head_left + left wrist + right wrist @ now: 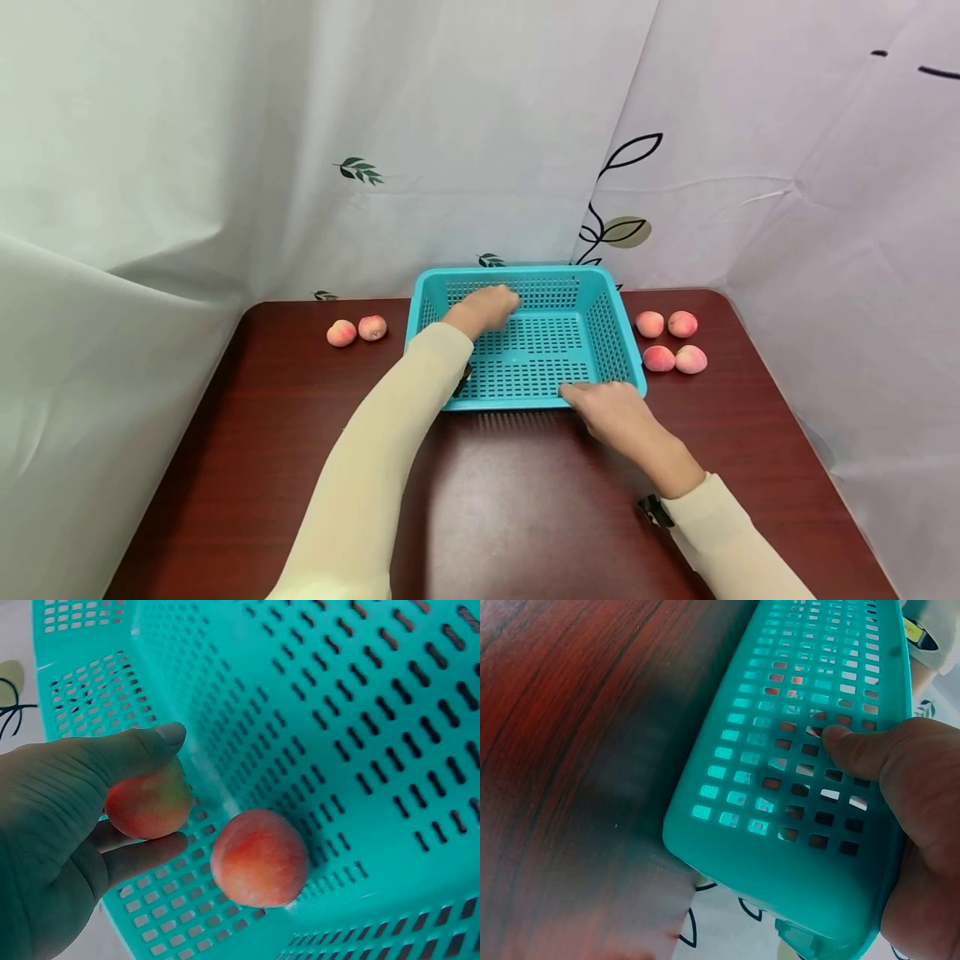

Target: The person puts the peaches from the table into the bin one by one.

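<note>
Fingers (146, 859), left hand (487, 307): one peach (154, 806) is pinched beside another peach (259, 859).
Right hand (618, 414): the basket (517, 405) is gripped (presumably for steadiness).

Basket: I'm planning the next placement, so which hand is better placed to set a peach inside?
Probably the left hand: it holds a peach over the basket; the right hand grips its near side.

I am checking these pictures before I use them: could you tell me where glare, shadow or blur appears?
Head view: a pale sheen on the near middle of the table, and the left sleeve bright at the bottom edge; left wrist view: the left hand dimly lit, fine detail on the peaches slightly soft; right wrist view: a dark shadow on the table beside the basket.
</note>
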